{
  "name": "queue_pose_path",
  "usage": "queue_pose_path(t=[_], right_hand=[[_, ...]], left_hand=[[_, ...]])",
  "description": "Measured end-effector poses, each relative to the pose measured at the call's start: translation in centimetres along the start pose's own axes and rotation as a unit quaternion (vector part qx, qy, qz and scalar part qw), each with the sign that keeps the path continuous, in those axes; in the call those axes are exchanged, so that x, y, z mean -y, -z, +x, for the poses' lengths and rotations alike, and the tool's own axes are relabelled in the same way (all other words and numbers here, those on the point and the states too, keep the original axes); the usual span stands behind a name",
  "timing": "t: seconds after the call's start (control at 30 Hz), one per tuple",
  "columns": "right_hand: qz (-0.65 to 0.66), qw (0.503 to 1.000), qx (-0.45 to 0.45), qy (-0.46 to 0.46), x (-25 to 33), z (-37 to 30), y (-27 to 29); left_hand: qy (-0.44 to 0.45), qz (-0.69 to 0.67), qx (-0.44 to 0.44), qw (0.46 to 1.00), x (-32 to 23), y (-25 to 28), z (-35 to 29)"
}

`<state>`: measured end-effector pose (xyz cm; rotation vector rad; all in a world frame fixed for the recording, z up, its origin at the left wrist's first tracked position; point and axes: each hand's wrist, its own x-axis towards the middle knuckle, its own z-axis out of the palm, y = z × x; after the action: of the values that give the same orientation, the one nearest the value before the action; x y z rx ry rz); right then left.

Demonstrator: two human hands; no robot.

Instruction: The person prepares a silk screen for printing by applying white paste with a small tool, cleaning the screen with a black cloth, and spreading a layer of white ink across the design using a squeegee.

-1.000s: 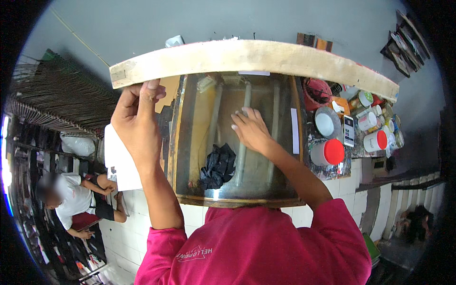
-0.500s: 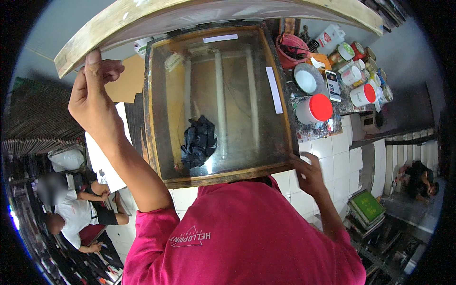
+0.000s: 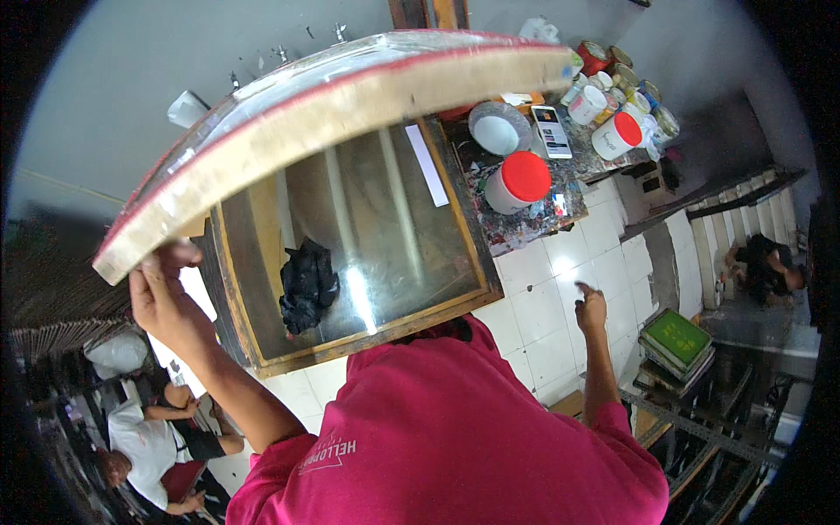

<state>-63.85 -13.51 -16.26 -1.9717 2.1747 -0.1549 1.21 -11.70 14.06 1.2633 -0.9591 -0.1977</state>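
A large wooden screen frame (image 3: 350, 109) with a red upper edge is held up and tilted over the far side of a glass-topped light table (image 3: 437, 305). My left hand (image 3: 162, 280) grips the frame's near left corner, with the thumb and fingers closed on the wood. Pale tubes show beneath the glass. A crumpled black sheet (image 3: 308, 286), cloth or plastic, lies on the left part of the glass. One white strip (image 3: 427, 165) lies near the right edge. Out to the right, over the tiled floor, my right hand (image 3: 591, 308) holds nothing, its index finger stretched out.
Right of the table, a stained counter holds a red-lidded tub (image 3: 518, 182), a bowl (image 3: 500, 129), a phone (image 3: 551, 132) and several jars. Stacked frames (image 3: 675, 339) stand at right on a metal rack. One person sits at lower left (image 3: 144, 442); another is at far right (image 3: 768, 267).
The frame has tilted, so its mesh side now shows above the wooden edge, and it covers more of the table. My right hand has left the table's right corner and moved right. The view has turned.
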Motion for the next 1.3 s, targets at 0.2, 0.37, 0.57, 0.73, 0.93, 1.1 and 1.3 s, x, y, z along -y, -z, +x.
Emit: queue_pose_path(t=[0.2, 0.37, 0.57, 0.73, 0.93, 1.1, 1.3], right_hand=[[0.161, 0.987, 0.005, 0.026, 10.8, 10.4, 2.5], [0.118, 0.984, -0.027, 0.133, 13.3, 17.1, 0.2], [0.082, 0.991, 0.029, 0.101, 13.0, 20.0, -1.8], [0.073, 0.993, -0.035, 0.091, 12.9, 20.7, -2.9], [0.143, 0.983, -0.057, 0.096, 11.9, 20.6, -2.2], [0.432, 0.901, 0.000, -0.037, 8.2, 21.3, -3.0], [0.580, 0.804, 0.078, -0.103, 9.1, 20.4, -0.2]], left_hand=[[0.160, -0.059, 0.022, 0.985, 1.3, 3.2, -8.9], [0.310, -0.060, -0.012, 0.949, 3.5, 2.5, -14.8], [0.406, -0.182, -0.065, 0.893, 3.4, 0.9, -16.3], [0.433, -0.185, -0.080, 0.879, 5.5, 1.5, -17.4], [0.412, -0.155, -0.126, 0.889, 7.4, 1.7, -18.7], [0.386, -0.108, -0.112, 0.909, 8.0, 2.1, -18.6], [0.377, -0.103, -0.077, 0.917, 9.3, 1.7, -19.0]])
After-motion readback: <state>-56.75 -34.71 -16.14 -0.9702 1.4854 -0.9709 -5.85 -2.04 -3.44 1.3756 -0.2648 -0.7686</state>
